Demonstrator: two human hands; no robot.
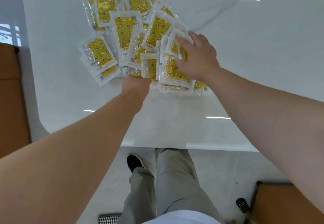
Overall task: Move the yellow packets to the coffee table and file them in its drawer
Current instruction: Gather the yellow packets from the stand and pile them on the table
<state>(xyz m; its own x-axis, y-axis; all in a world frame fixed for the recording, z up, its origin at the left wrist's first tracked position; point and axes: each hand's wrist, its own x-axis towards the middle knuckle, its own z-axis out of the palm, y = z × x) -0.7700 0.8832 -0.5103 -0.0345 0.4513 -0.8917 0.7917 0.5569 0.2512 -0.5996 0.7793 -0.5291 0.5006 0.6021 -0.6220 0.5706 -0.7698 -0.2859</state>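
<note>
- Here, at the far left edge, a brown chair back stands beside the glossy white surface, touching or nearly touching its side.
- On that surface lies a loose heap of yellow packets, each a yellow patterned pouch in a clear wrapper, overlapping one another and fanned out from the far end towards the near edge.
- One packet at the left of the heap lies flat and tilted, apart from both hands.
- The left hand reaches in from below to the near edge of the heap; its fingers are hidden under the packets, so whether that grip is spread or pressed together cannot be told. The packets sit on and just beyond its knuckles.
- Between the two hands a small bunch of packets is gathered, stacked unevenly, some standing on edge.
- The right hand lies palm down on the right side of the heap, its grip spread wide with the fingers flat on the top packets; the bunch is under and just left of the palm.
- Below the surface's near edge, grey trousers and a black shoe show on a pale tiled floor.
- At the lower right corner a second brown chair stands near the right forearm, well apart from the packets.
</note>
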